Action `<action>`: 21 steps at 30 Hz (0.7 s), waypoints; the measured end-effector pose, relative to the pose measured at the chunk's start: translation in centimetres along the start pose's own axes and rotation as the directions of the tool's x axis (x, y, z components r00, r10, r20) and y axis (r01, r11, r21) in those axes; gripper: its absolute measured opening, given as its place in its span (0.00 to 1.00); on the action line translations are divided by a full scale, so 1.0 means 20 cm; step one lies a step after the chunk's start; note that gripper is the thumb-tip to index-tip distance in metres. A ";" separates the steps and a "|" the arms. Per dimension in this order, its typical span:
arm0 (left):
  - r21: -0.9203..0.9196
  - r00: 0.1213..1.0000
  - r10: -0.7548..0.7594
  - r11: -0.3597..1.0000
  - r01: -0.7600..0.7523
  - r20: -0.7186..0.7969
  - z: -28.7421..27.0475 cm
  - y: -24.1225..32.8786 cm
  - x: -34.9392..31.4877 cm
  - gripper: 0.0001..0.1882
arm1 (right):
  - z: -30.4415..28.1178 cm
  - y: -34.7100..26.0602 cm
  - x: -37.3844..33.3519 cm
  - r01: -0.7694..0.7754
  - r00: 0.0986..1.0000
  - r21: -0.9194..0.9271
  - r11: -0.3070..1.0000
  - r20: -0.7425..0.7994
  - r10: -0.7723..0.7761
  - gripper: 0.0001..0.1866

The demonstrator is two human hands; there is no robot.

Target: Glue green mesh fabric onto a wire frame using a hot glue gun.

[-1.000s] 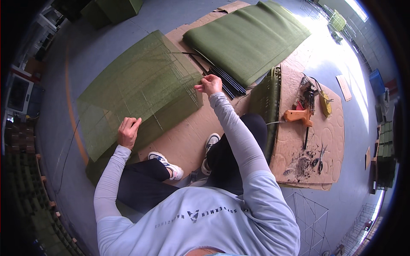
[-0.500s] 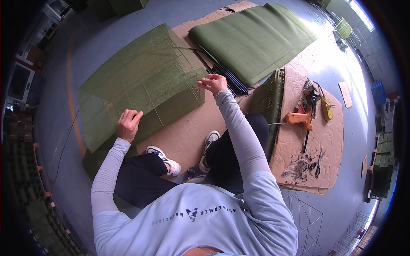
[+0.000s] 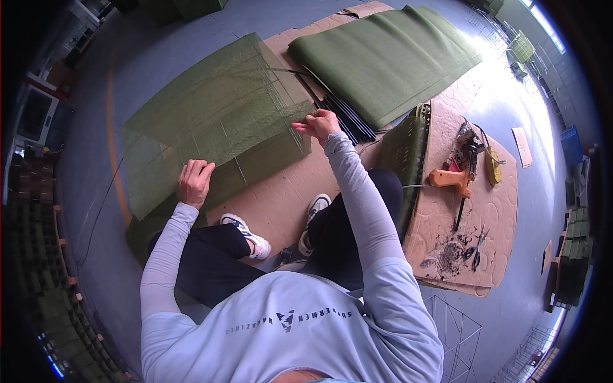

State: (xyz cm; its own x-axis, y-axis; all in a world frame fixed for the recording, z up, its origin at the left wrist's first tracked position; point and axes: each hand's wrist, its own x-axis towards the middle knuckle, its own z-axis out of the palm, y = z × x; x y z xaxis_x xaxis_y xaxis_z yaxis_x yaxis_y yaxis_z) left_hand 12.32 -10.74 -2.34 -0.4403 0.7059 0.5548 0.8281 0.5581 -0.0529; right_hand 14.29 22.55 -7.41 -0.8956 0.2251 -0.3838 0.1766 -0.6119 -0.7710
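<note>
A see-through green mesh sheet (image 3: 185,102) covers a box-like green mesh piece with thin wires or rods showing through it. At the sheet's near left edge, my left hand (image 3: 196,182) is closed, with thumb and fingers pinched on the rim. My right hand (image 3: 319,124) pinches the right near corner between thumb and forefinger, its other fingers stretched out to the left. Exactly how much mesh sits between the fingertips is hard to see. Beyond my right hand, several thin black rods (image 3: 348,118) lie in a bundle.
Folded green mesh fabric (image 3: 386,60) lies on cardboard at the back. To my right, a cardboard-topped green box (image 3: 408,150) carries an orange glue gun (image 3: 452,180), a yellow object (image 3: 492,166), scissors (image 3: 477,249) and dark residue. A wire frame (image 3: 456,332) stands lower right.
The whole view has shifted slightly to the right. My right hand's free fingers reach a little further left; both hands stay at nearly the same places on the mesh.
</note>
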 end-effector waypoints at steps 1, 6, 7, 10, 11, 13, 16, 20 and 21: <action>0.003 1.000 0.003 1.000 -0.003 -0.004 0.00 0.00 0.00 0.08 | 0.00 0.01 0.00 -0.023 1.000 -0.012 1.000 -0.017 0.023 0.07; 0.005 1.000 -0.003 1.000 0.003 -0.011 0.00 0.02 0.00 0.08 | -0.04 0.05 0.05 -0.004 1.000 -0.139 0.990 -0.015 0.002 0.03; 0.004 1.000 -0.008 1.000 0.008 -0.012 0.00 0.02 0.00 0.08 | -0.04 0.07 0.07 0.002 0.999 -0.163 0.987 -0.046 -0.009 0.02; 0.002 1.000 -0.012 1.000 0.012 -0.019 0.00 0.02 0.00 0.07 | -0.06 0.12 0.12 0.036 0.997 -0.175 0.984 -0.064 -0.047 0.01; 0.002 1.000 -0.012 1.000 0.012 -0.019 0.00 0.02 0.00 0.07 | -0.07 0.13 0.13 0.063 0.996 -0.164 0.984 -0.053 -0.073 0.02; 0.013 1.000 -0.020 1.000 0.020 -0.016 -0.01 0.02 0.00 0.07 | -0.06 0.15 0.13 0.088 0.994 -0.170 0.982 -0.054 -0.098 0.02; 0.043 1.000 -0.031 0.999 0.031 -0.004 -0.02 0.02 -0.01 0.07 | -0.06 0.16 0.13 0.120 0.990 -0.177 0.977 -0.050 -0.130 0.04; 0.048 1.000 -0.018 0.999 0.018 -0.003 -0.01 0.03 -0.02 0.07 | -0.08 0.15 0.14 0.127 0.988 -0.259 0.958 -0.051 -0.145 0.03; 0.038 1.000 -0.012 0.999 0.012 -0.006 0.00 0.03 -0.02 0.07 | -0.08 0.16 0.15 0.128 0.988 -0.258 0.958 -0.050 -0.145 0.03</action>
State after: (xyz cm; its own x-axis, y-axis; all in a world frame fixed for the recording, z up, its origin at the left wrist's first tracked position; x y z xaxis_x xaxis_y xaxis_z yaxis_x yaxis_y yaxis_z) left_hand 13.03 -10.63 -2.52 -0.4482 0.6964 0.5605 0.8088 0.5829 -0.0775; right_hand 12.88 22.51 -11.75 -0.8900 0.3497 -0.2927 0.1598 -0.3620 -0.9184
